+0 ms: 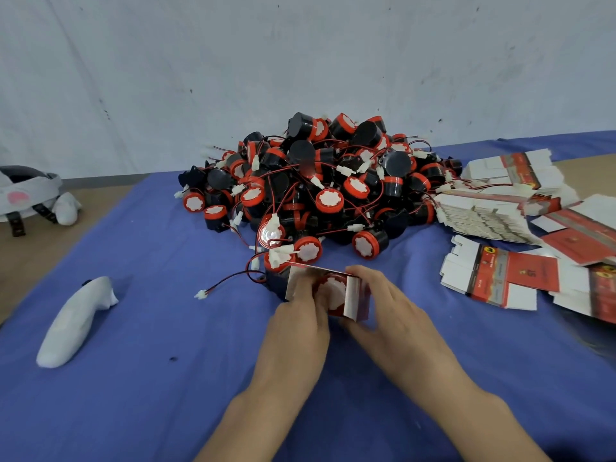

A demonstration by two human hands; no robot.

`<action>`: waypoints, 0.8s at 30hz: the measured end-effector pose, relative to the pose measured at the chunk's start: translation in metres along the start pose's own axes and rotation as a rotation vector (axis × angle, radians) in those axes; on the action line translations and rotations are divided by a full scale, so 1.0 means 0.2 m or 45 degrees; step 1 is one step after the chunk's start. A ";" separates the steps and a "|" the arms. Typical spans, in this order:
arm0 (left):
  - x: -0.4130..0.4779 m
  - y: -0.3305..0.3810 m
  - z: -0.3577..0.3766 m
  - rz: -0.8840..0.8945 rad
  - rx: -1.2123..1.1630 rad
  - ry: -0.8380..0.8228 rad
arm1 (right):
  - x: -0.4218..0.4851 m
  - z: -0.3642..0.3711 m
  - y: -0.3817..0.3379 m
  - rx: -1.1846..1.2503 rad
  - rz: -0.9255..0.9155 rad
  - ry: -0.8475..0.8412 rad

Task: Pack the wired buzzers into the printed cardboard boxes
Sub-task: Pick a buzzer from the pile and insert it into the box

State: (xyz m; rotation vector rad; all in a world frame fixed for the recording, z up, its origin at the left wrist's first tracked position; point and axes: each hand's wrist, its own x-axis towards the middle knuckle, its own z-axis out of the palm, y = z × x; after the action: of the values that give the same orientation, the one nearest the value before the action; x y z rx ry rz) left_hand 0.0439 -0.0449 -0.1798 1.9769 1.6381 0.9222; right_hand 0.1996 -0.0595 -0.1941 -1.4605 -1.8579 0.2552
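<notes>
In the lower centre of the frame, the left hand (300,325) and the right hand (393,315) both grip a small red printed cardboard box (357,300), fingers curled round its sides; its open end faces up with pale flaps spread; a round black buzzer with a red rim and white face (335,290) sits partly inside it, the left fingertips pressing beside the face. A thin red-and-black wire with a white plug (200,294) trails left across the blue cloth (166,378); whether it belongs to this buzzer or to the one just behind it I cannot tell. If it is this one's, closing the flaps now would likely pinch the lead or leave the plug hanging out; forcing the buzzer down crooked could crease the thin card. The big heap of loose buzzers (320,181) lies just above, its tangled wires apt to snag and drag along; the stacks of flat unfolded boxes (493,211) sit at the right.
</notes>
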 end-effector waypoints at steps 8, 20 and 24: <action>0.01 0.01 0.03 0.105 0.548 0.079 | 0.01 -0.01 0.02 0.298 0.160 -0.127; 0.03 0.00 0.03 0.222 0.679 0.202 | -0.01 -0.01 -0.01 0.085 0.047 -0.010; 0.02 0.01 0.04 0.287 0.593 0.169 | -0.03 0.06 -0.05 -0.222 -0.018 -0.067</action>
State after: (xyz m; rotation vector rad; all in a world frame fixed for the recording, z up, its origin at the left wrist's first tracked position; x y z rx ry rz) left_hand 0.0507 -0.0410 -0.1832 2.5005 1.8623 0.8165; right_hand 0.1854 -0.0648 -0.1989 -1.5701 -1.9734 0.1283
